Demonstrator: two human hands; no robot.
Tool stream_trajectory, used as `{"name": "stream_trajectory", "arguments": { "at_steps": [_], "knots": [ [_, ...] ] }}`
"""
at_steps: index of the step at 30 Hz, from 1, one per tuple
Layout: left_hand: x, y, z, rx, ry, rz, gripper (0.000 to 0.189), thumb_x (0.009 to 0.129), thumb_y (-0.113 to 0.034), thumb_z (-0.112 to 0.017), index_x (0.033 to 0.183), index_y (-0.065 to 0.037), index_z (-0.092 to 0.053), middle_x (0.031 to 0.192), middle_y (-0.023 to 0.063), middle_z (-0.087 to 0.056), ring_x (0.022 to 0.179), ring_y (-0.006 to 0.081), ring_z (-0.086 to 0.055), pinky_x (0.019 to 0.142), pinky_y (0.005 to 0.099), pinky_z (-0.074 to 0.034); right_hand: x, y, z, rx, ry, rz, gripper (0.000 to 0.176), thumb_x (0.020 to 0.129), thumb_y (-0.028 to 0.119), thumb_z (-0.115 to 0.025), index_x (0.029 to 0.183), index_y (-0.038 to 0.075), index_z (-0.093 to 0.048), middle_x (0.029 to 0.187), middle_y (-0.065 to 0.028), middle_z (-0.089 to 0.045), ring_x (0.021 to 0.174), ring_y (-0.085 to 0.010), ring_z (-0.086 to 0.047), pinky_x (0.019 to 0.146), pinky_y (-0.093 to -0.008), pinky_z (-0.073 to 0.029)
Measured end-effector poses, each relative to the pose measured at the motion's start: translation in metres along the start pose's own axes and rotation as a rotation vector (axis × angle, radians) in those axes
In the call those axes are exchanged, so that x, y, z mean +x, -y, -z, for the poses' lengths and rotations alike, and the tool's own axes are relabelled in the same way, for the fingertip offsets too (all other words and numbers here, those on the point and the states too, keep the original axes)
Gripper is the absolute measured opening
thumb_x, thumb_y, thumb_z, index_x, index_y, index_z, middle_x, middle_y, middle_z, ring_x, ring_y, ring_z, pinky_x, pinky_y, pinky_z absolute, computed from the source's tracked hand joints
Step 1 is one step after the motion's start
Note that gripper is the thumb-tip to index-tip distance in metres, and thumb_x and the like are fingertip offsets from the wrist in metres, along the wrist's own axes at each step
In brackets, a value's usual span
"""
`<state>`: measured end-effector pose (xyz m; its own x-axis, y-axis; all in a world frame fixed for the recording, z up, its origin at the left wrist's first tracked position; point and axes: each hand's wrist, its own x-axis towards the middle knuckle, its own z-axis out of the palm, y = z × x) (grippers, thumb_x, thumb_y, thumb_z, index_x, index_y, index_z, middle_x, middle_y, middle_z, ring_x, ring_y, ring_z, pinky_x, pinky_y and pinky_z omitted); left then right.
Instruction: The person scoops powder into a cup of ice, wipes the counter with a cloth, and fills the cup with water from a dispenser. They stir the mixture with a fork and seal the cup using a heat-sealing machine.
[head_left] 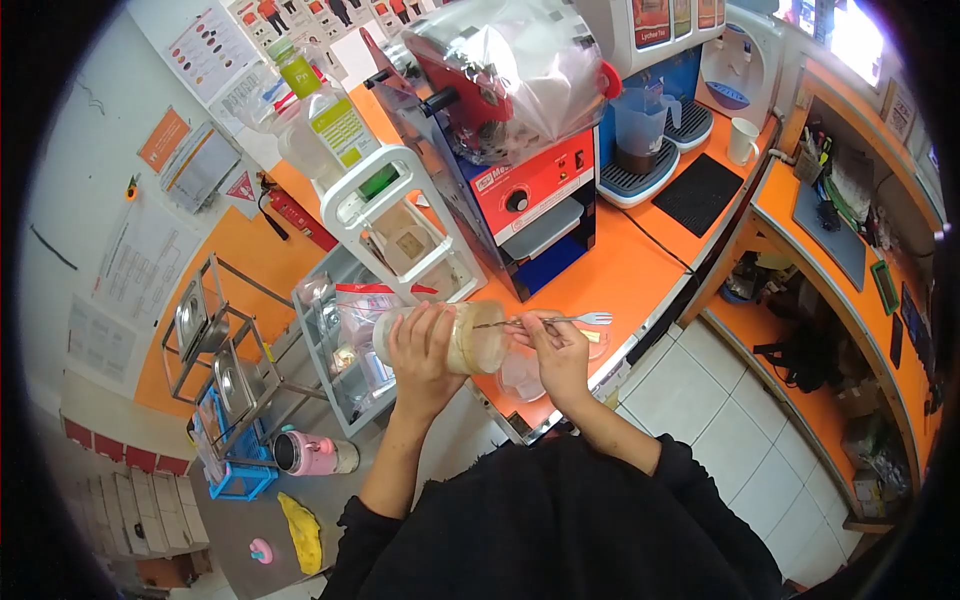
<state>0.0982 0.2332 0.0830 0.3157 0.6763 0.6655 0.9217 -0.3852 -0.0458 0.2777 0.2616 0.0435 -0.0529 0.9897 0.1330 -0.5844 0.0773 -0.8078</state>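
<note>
My left hand (424, 350) is wrapped round a cloudy plastic jar (482, 338), tipped on its side with its mouth toward the right. A metal fork (592, 318) is pinched in the fingers of my right hand (556, 358). Its tines point away to the right, while the handle end reaches to the jar's mouth. Below the hands, a clear round plastic container (522, 380) sits near the corner of the orange counter (632, 262).
Behind the jar stand a white plastic carrier (450, 250) and a red machine (540, 185) under plastic wrap. A grey divided tray (372, 408) lies to the left. Beyond it are a pink tumbler (300, 453) and a yellow cloth (301, 535). A measuring jug (640, 130) stands at the back right.
</note>
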Motion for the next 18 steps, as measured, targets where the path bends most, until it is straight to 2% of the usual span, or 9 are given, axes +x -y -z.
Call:
{"name": "stream_trajectory", "arguments": {
  "at_steps": [2, 4, 14, 16, 18],
  "knots": [
    [-0.003, 0.006, -0.005, 0.009, -0.005, 0.037, 0.086, 0.051, -0.026, -0.084, 0.127, -0.008, -0.047, 0.122, 0.0106, -0.051, 0.116, 0.0303, -0.049, 0.1, 0.0492, -0.032, 0.006, 0.001, 0.007, -0.003, -0.021, -0.007, 0.021, 0.095, 0.011, -0.055, 0.103, -0.008, -0.058, 0.099, -0.0171, -0.065, 0.092, -0.0234, -0.067, 0.084, -0.0308, -0.054],
    [-0.007, 0.011, -0.01, -0.055, 0.016, 0.155, 0.082, 0.055, -0.024, -0.081, 0.128, -0.011, -0.047, 0.124, 0.01, -0.05, 0.118, 0.0303, -0.046, 0.101, 0.0505, -0.03, 0.012, 0.002, 0.013, -0.008, -0.054, -0.012, 0.02, 0.095, 0.012, -0.055, 0.101, -0.007, -0.058, 0.099, -0.0166, -0.065, 0.093, -0.0233, -0.066, 0.083, -0.0304, -0.055],
    [-0.031, 0.023, -0.022, 0.012, 0.044, 0.352, 0.084, 0.053, -0.028, -0.081, 0.127, -0.006, -0.046, 0.122, 0.0119, -0.05, 0.116, 0.0305, -0.047, 0.098, 0.0478, -0.031, 0.021, 0.014, 0.035, -0.069, -0.1, -0.01, 0.021, 0.095, 0.013, -0.055, 0.102, -0.006, -0.058, 0.1, -0.0153, -0.065, 0.093, -0.0227, -0.067, 0.083, -0.0292, -0.054],
    [-0.037, 0.024, -0.023, 0.033, 0.047, 0.367, 0.091, 0.046, -0.022, -0.083, 0.128, -0.006, -0.046, 0.12, 0.0139, -0.05, 0.111, 0.0344, -0.048, 0.093, 0.0464, -0.035, 0.021, 0.017, 0.038, -0.116, -0.144, -0.024, 0.021, 0.095, 0.013, -0.055, 0.103, -0.006, -0.058, 0.1, -0.0154, -0.065, 0.093, -0.0224, -0.066, 0.082, -0.0292, -0.054],
    [-0.04, 0.024, -0.021, 0.033, 0.045, 0.379, 0.092, 0.046, -0.021, -0.084, 0.128, -0.006, -0.045, 0.12, 0.014, -0.05, 0.111, 0.0344, -0.048, 0.094, 0.0463, -0.035, 0.02, 0.017, 0.042, -0.138, -0.143, -0.005, 0.02, 0.095, 0.012, -0.054, 0.104, -0.006, -0.058, 0.1, -0.0156, -0.065, 0.093, -0.0228, -0.067, 0.082, -0.029, -0.054]
  ]
}}
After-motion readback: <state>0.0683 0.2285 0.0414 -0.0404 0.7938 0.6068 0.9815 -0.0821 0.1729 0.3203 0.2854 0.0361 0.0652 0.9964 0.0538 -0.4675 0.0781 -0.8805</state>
